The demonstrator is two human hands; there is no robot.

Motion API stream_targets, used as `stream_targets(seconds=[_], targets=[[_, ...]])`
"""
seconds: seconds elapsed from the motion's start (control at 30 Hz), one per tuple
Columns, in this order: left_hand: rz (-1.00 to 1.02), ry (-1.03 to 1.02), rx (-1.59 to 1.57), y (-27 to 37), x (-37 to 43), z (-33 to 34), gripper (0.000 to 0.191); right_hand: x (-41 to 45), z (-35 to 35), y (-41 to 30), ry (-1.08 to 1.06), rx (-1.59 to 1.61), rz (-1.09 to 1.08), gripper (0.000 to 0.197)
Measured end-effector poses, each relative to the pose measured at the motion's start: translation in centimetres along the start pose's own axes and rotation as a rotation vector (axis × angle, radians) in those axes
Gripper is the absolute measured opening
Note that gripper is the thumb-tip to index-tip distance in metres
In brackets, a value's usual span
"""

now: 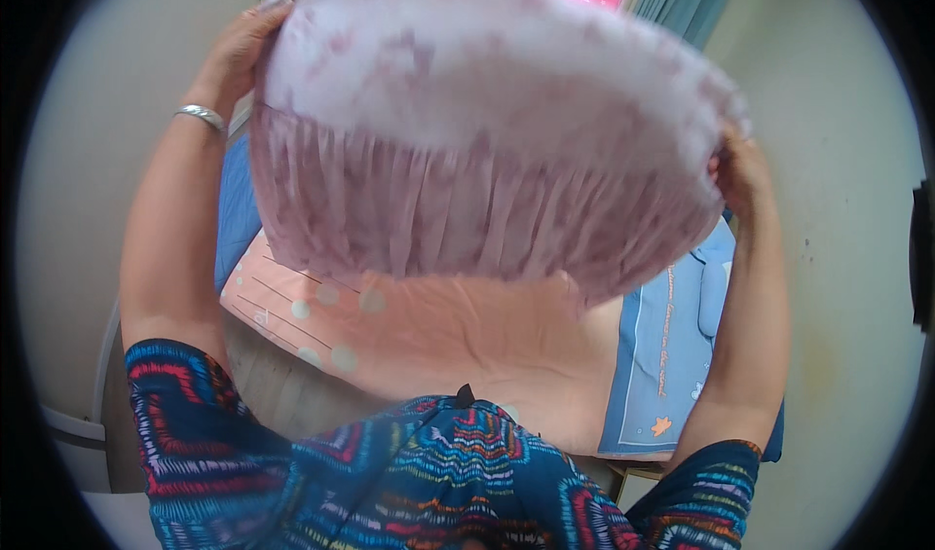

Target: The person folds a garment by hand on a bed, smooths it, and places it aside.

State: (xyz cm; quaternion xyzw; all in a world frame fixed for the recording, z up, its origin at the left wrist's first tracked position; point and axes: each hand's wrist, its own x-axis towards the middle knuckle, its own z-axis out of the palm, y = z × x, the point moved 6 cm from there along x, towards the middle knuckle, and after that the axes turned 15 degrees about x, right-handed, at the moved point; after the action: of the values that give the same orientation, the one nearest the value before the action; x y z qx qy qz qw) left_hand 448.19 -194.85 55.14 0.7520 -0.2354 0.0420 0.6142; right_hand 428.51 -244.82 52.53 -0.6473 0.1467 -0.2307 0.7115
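A pale pink garment (467,105) with a blurred pattern and a gathered lower part is stretched out between both my hands, raised in front of me. My left hand (245,50), with a silver bangle at the wrist, grips its upper left edge. On the right side my right hand (741,167) is closed on the other edge. The cloth hides much of the bed behind it, and some of my fingers are out of sight.
Beyond the cloth lies a bed with a peach sheet (438,345). A blue pillow cover (650,367) with a starfish print is at its right end, blue bedding (237,207) at the left. A teal curtain (679,2) hangs at the back. Pale walls stand on both sides.
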Motion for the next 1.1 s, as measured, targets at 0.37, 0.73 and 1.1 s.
stream_targets(seconds=[0.37, 0.73, 1.1], targets=[[-0.230, 0.043, 0.006, -2.9, -0.1, 3.5, 0.027, -3.0, -3.6, 0.0, 0.128, -0.505, 0.027, 0.022], [-0.050, 0.084, 0.339, -9.1, -0.8, 3.1, 0.028, -3.0, -3.3, -5.1, -0.098, 0.102, -0.592, 0.023], [0.189, 0.379, 0.427, -4.0, -2.3, 0.9, 0.029, -3.0, -8.8, -5.8, 0.194, -0.897, -0.819, 0.029]])
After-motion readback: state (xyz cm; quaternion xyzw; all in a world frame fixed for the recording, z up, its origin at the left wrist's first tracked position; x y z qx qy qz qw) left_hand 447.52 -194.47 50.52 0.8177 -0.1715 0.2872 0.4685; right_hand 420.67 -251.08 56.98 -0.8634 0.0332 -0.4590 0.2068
